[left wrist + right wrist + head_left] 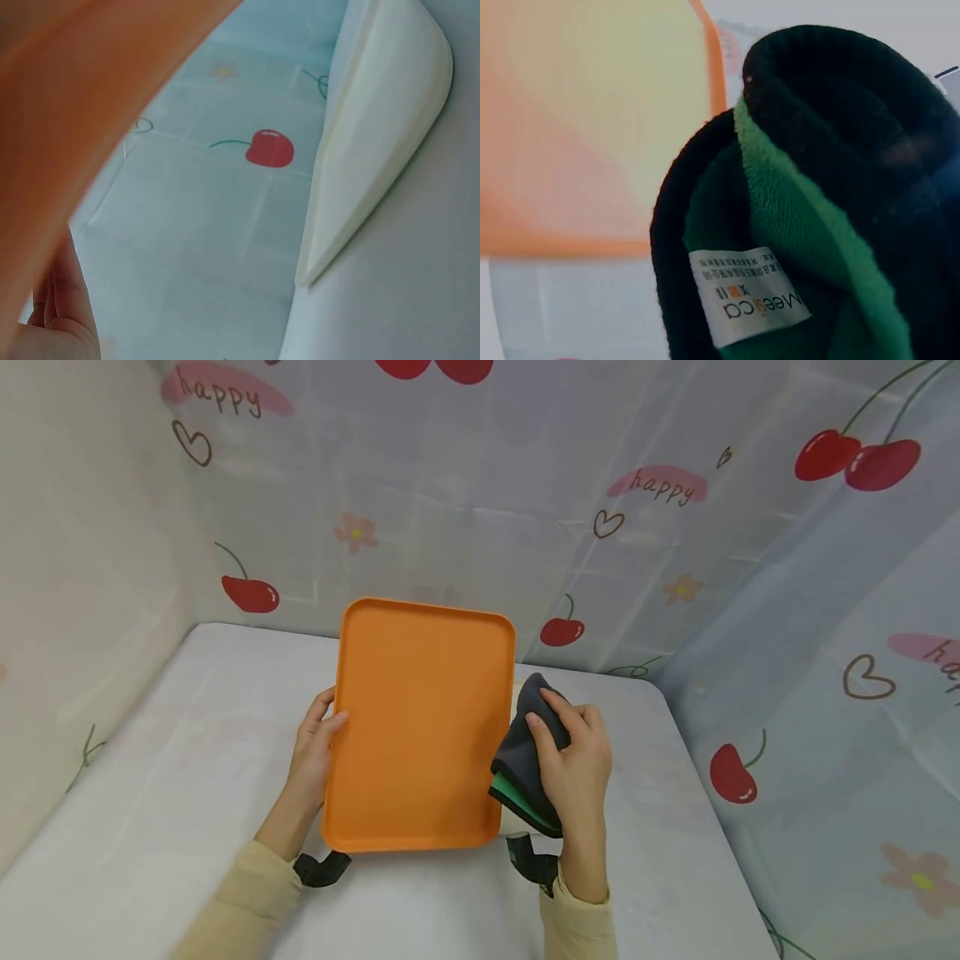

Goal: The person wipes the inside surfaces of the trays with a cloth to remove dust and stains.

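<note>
An orange rectangular tray [423,727] is raised above the table, its inner face toward the head camera. My left hand [311,756] grips its left edge, the thumb on the front and the other fingers partly hidden by the tray. In my right hand [577,760] is a folded cloth [525,752], dark grey outside and green inside, held at the tray's right edge. Whether the cloth touches the tray I cannot tell. The right wrist view shows the cloth's green lining and a white label [746,292]. In the left wrist view the orange tray [82,97] fills the upper left.
Below the orange tray, a white tray-like piece [382,135] lies on the white table [225,710], mostly hidden from the head view. Behind the table hangs a pale curtain [465,543] with cherries and hearts. Black wrist mounts [322,868] sit at both sleeves.
</note>
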`<state>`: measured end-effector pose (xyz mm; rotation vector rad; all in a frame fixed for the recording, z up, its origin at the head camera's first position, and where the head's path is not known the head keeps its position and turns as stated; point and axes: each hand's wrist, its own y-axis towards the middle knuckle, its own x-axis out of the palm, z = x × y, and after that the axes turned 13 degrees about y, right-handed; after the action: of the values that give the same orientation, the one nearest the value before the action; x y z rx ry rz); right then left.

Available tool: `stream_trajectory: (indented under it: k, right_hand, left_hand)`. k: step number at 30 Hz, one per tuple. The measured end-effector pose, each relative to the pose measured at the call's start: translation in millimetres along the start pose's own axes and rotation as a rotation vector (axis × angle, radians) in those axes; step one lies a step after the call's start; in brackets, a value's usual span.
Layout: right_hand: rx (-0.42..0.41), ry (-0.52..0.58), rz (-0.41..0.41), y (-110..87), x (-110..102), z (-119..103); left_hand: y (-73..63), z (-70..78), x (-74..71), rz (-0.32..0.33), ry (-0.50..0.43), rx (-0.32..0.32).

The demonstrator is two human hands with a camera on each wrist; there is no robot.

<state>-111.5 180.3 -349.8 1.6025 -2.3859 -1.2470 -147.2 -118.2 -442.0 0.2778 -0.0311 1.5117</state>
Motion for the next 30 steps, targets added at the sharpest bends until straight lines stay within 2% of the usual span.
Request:
stream_trajectory:
  k: [6,12,20,25,30]
  right_hand:
    - [0.000,0.004,0.010,20.5,12.8,-9.7]
    - [0.086,-0.088,-0.011,37.4,29.3,-9.6]
    - [0.222,-0.227,-0.041,44.3,43.2,-2.8]
    - [0.268,-0.248,-0.056,47.0,48.0,-2.4]
    - [0.268,-0.266,-0.081,49.4,51.8,-6.3]
  left_hand:
    - [-1.0,-4.4,8.8,-0.032,-0.021,0.007]
    - [-1.4,-9.7,14.9,-0.040,-0.014,-0.012]
    - [-1.0,-13.4,22.9,-0.068,-0.015,-0.019]
    - [-0.5,-15.3,24.3,-0.075,0.002,-0.044]
    - [-0.5,-16.4,22.8,-0.082,-0.003,-0.043]
